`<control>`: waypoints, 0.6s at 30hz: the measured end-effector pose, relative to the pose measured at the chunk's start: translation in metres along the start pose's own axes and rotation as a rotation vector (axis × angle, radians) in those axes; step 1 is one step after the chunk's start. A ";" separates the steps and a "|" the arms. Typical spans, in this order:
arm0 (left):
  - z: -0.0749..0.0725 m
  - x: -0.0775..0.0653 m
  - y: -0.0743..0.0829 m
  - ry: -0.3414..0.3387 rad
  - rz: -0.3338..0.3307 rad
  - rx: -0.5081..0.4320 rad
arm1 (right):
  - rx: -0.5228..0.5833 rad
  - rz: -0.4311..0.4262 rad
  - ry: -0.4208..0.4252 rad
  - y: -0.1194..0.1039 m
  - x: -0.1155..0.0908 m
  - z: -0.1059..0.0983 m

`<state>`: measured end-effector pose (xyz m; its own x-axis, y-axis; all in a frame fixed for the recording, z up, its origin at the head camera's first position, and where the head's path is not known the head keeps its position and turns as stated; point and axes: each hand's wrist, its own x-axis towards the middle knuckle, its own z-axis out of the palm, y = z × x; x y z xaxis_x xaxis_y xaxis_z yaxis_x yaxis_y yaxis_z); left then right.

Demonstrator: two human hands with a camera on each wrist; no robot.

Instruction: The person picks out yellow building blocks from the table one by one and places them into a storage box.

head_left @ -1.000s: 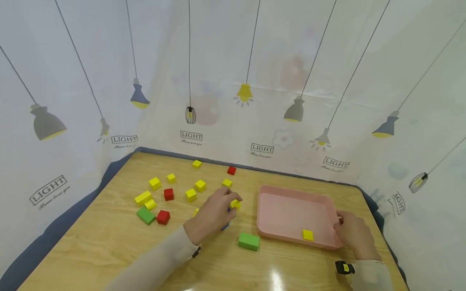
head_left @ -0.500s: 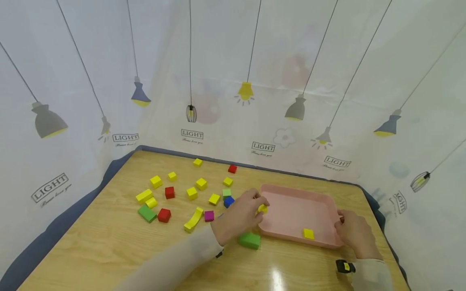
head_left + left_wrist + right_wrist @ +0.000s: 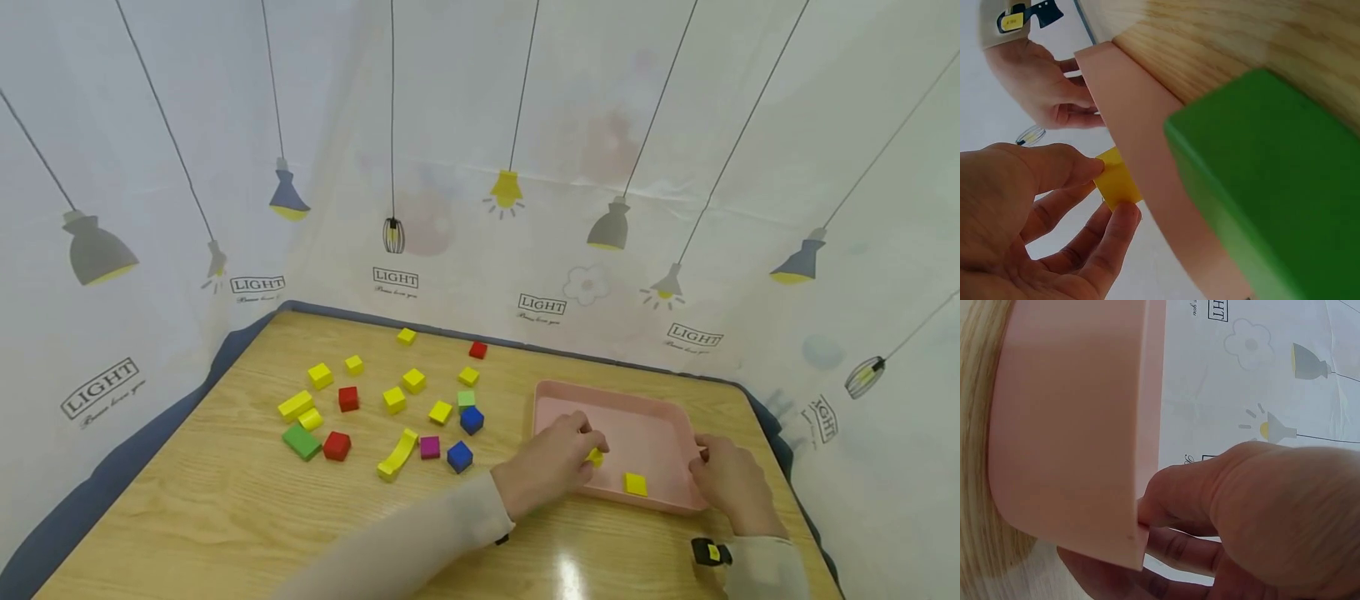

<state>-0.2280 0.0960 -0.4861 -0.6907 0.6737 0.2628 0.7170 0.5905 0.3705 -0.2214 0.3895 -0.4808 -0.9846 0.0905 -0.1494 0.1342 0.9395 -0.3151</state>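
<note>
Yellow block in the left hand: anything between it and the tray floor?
Nothing visible. The left hand pinches the yellow block inside the near wall of the pink tray; the other yellow block lies in there, off to the right. The hand hides part of the tray, so that patch can't be confirmed.

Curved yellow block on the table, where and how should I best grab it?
I'd pinch the curved yellow block across its middle, thumb and fingers on the long sides, from above and the near side: it lies long and slim on the table. The purple block sits close on its right in the head view.
</note>
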 end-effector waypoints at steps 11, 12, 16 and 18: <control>0.014 0.015 0.016 -0.048 0.016 -0.009 | -0.013 -0.018 0.017 0.000 -0.001 0.000; 0.015 0.016 0.017 -0.049 0.017 -0.008 | -0.016 -0.021 0.018 0.000 -0.001 0.000; 0.017 0.018 0.021 -0.058 0.020 -0.002 | -0.022 -0.026 0.018 0.000 -0.001 0.000; 0.018 0.018 0.022 -0.066 0.018 0.007 | -0.018 -0.019 0.013 -0.001 -0.001 0.000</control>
<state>-0.2232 0.1293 -0.4897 -0.6701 0.7121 0.2095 0.7300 0.5811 0.3598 -0.2206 0.3890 -0.4803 -0.9884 0.0767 -0.1313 0.1135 0.9470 -0.3006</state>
